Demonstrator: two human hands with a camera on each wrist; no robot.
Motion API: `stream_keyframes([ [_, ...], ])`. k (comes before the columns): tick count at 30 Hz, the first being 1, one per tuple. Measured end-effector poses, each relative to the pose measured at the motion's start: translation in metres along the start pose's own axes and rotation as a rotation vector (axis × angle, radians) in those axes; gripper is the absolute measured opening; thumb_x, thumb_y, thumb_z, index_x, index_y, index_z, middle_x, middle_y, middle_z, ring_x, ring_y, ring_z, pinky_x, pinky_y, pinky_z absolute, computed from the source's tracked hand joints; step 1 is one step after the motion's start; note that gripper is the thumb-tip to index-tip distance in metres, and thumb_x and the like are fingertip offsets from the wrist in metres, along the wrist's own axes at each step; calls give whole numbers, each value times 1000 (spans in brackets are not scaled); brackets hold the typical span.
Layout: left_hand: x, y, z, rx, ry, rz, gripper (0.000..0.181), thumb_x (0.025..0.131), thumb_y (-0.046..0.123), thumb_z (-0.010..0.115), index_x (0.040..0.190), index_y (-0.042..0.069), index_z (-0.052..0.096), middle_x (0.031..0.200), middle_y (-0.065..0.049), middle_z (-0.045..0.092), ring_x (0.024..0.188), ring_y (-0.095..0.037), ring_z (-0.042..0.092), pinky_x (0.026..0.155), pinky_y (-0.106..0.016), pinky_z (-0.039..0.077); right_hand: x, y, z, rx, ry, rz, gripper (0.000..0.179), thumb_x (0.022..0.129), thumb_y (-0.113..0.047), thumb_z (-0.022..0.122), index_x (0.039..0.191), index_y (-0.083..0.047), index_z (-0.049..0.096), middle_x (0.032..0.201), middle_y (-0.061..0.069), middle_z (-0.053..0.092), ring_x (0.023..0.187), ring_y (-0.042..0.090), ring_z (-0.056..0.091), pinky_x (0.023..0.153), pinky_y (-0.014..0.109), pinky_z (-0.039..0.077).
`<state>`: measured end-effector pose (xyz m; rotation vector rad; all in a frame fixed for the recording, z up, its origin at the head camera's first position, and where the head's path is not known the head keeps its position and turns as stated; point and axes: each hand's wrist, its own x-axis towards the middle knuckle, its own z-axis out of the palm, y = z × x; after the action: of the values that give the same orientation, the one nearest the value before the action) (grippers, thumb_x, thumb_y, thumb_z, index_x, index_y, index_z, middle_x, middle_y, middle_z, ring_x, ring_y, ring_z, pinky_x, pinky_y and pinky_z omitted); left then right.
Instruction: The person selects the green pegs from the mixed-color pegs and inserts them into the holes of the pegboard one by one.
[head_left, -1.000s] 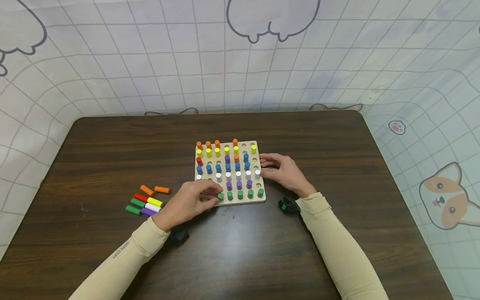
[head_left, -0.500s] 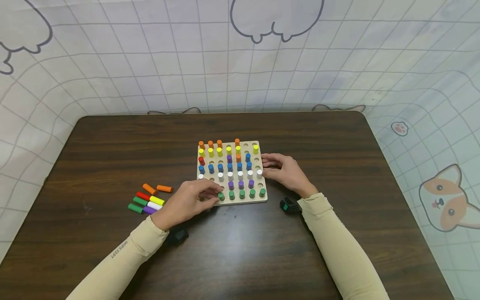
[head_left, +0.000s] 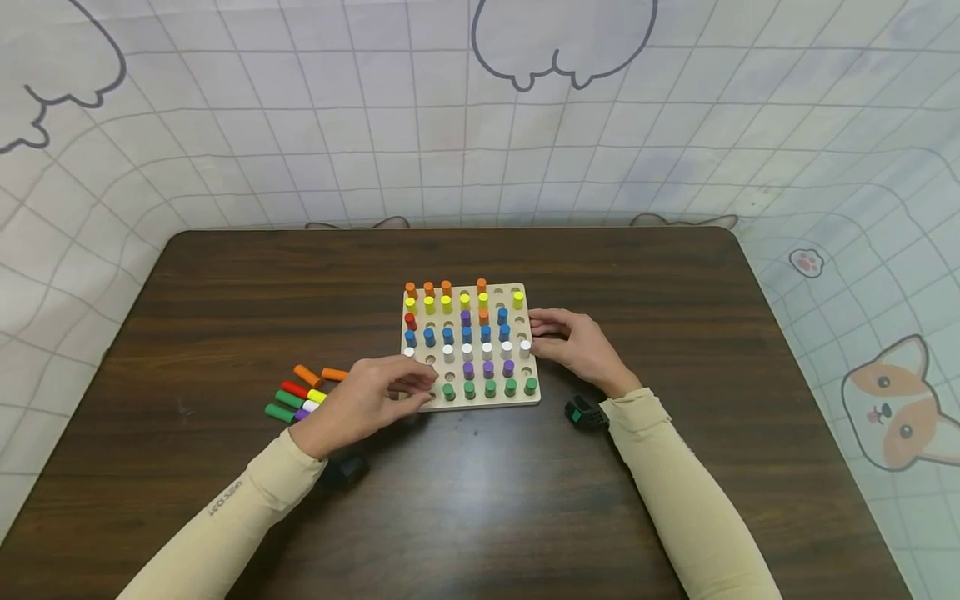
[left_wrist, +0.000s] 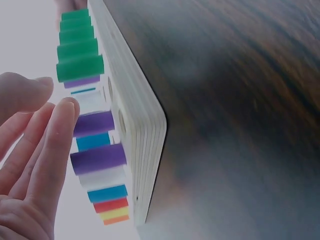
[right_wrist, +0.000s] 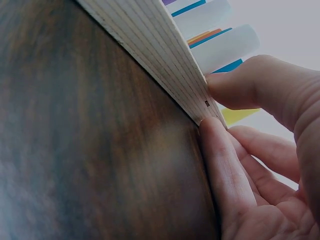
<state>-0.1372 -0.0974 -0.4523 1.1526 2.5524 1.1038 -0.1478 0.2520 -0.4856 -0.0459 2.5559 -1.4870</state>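
Note:
A light wooden pegboard lies mid-table, with rows of upright coloured pegs and some bare holes. Over its front left corner hovers my left hand, thumb and fingertips apart with nothing between them. Just right of those fingertips stands the leftmost green peg. The left wrist view has the green pegs above the fingertips and a purple peg beside them. My right hand grips the board's right edge, thumb at the upper edge and index fingertip against the side, near a white peg.
Loose pegs lie left of the board, among them an orange peg, a red peg and a green peg; my left hand partly hides the group. The brown table ends before a grid-patterned cloth.
My left fingertips have drawn back leftward from the leftmost green peg, which stays standing in the board. The right hand keeps its place at the edge. The whole head view has shifted slightly.

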Motion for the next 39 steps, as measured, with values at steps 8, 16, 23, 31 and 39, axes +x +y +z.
stream_keyframes([
  [8,-10,-6,-15,30,20,-17,34,85,7,85,116,5,74,106,-5,79,90,-14,77,83,-31,66,1,1,0,-1,3,-4,60,92,-27,77,147,-14,58,138,9,67,123,25,66,107,48,56],
  [16,-25,-14,-34,68,47,-46,34,85,4,84,117,5,73,106,-5,78,90,-14,76,83,-35,66,-1,0,0,-16,4,-7,61,92,-29,76,147,-14,57,139,8,67,123,24,66,106,44,57],
  [23,-37,-18,-51,118,55,-68,35,87,6,82,120,7,72,109,-6,78,92,-16,76,83,-38,66,-2,-1,-1,-6,0,1,61,92,-30,77,147,-16,57,137,8,69,125,24,66,106,43,56],
  [31,-47,-24,-65,148,54,-109,35,87,4,81,120,6,72,108,-7,78,91,-16,76,81,-40,66,-3,-3,-1,1,-5,3,60,92,-29,78,147,-15,58,136,9,69,125,25,65,106,46,56],
  [39,-60,-35,-77,180,70,-98,35,85,0,80,118,8,73,110,-3,79,92,-14,76,80,-39,66,-2,1,-2,2,-11,-18,58,93,-27,76,147,-15,57,141,9,66,125,26,65,105,44,56],
])
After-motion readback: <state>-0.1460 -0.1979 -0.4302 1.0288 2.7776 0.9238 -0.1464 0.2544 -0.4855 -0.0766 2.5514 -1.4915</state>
